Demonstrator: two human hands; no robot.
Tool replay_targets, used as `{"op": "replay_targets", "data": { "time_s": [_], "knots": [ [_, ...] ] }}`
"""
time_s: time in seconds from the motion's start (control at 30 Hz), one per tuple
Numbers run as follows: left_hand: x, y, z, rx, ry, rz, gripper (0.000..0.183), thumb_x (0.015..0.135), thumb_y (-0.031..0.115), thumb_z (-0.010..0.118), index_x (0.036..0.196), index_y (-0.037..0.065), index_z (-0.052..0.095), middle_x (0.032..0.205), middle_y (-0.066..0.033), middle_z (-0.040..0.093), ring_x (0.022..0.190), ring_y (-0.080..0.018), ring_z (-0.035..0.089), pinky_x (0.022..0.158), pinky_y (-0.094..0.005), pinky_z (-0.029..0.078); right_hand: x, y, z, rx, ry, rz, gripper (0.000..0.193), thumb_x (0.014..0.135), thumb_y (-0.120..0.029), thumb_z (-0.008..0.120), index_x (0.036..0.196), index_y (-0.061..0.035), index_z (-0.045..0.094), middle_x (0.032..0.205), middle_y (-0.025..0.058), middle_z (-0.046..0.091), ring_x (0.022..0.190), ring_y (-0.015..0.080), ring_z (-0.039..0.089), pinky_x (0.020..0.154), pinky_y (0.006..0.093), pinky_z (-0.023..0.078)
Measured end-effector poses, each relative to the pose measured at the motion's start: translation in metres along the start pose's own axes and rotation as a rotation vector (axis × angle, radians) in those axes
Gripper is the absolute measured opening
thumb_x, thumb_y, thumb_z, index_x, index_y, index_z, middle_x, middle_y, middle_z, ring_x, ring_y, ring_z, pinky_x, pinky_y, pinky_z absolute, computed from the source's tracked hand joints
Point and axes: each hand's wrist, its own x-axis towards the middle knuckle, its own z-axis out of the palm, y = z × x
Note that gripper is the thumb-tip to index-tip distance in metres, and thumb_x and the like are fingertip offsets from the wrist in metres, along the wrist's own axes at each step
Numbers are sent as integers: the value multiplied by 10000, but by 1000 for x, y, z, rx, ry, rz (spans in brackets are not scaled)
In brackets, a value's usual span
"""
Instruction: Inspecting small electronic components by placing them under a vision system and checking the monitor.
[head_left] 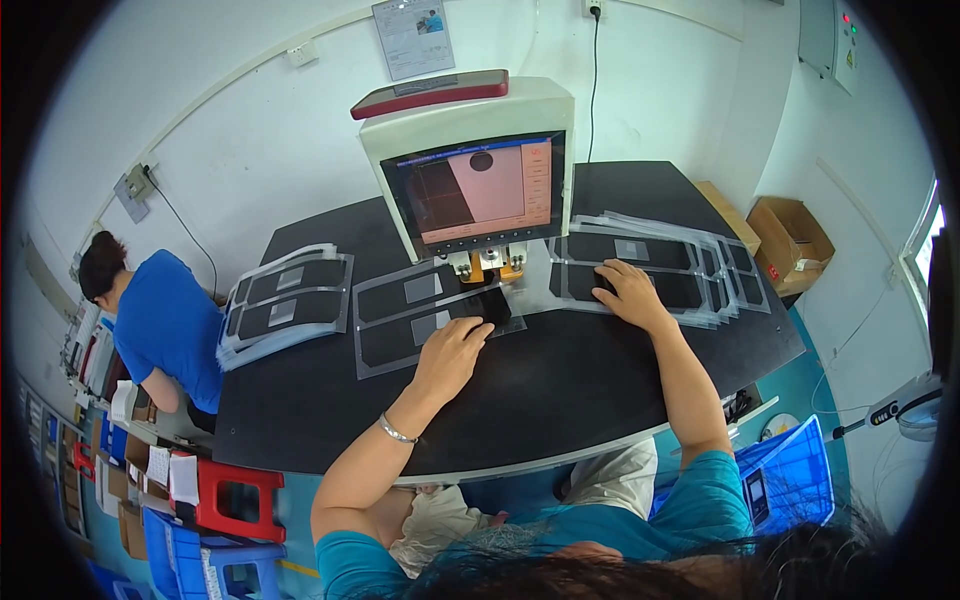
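A clear plastic sheet with dark panels and pale rectangles (381, 347) lies on the black table, its right part under the machine's metal head (489, 265). My left hand (450, 355) rests on this sheet's near right part, fingers stretched out and pressing down on it. To the right is a fanned stack of similar sheets (685, 290). My right hand (633, 293) lies on the top sheet there with its fingers apart. Above the metal head, the machine's screen (474, 190) displays a dark area beside a pink one with a dark round spot.
Another pile of sheets (285, 300) lies at the table's left (300, 420). Beyond it a person in a blue shirt (170, 320) bends over. A red stool (240, 500) stands lower left, a blue crate (795, 480) lower right, and a cardboard box (790, 240) at the right wall.
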Motion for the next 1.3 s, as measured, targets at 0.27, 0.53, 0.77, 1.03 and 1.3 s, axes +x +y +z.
{"op": "replay_targets", "data": {
  "time_s": [0.27, 0.53, 0.77, 1.03, 1.3],
  "knots": [
    [8, -18, 13, 46, 50, -42, 269, 867, 47, 639, 1126, 89, 698, 1115, -41, 671, 1009, -247, 655, 809, -370, 565, 1, 1, 1, 11, 3, -5, 453, 897, -359, 652, 1252, -78, 636, 1348, 134, 573, 1279, 320, 523, 1066, 470, 400],
    [32, -36, 29, 169, 30, -93, 347, 854, 15, 595, 1190, 71, 665, 1190, -76, 647, 1072, -266, 641, 847, -377, 561, 0, 0, 2, 19, 8, 0, 456, 896, -361, 653, 1250, -73, 637, 1351, 144, 572, 1277, 323, 525, 1063, 471, 400],
    [32, -36, 33, 183, 20, -122, 371, 871, 1, 556, 1227, 57, 642, 1235, -86, 635, 1124, -279, 629, 886, -377, 557, 0, 0, -1, 34, 24, -11, 420, 886, -323, 669, 1219, -68, 654, 1329, 150, 587, 1267, 333, 531, 1063, 464, 402],
    [29, -40, 34, 133, 35, -138, 406, 853, -52, 540, 1230, 57, 645, 1284, -90, 633, 1160, -280, 620, 920, -382, 547, 7, -17, -8, 378, 206, 27, 336, 870, -175, 698, 1190, -76, 669, 1212, 138, 642, 1012, 282, 677, 865, 368, 540],
    [18, 7, 8, 43, 51, 22, 438, 824, -53, 555, 1228, 83, 653, 1237, -96, 670, 1097, -281, 663, 871, -370, 574, 9, -66, -13, 1114, -354, 466, 434, 991, -223, 604, 1329, 42, 537, 978, 132, 697, 808, 214, 728, 663, 299, 594]
  ]
}}
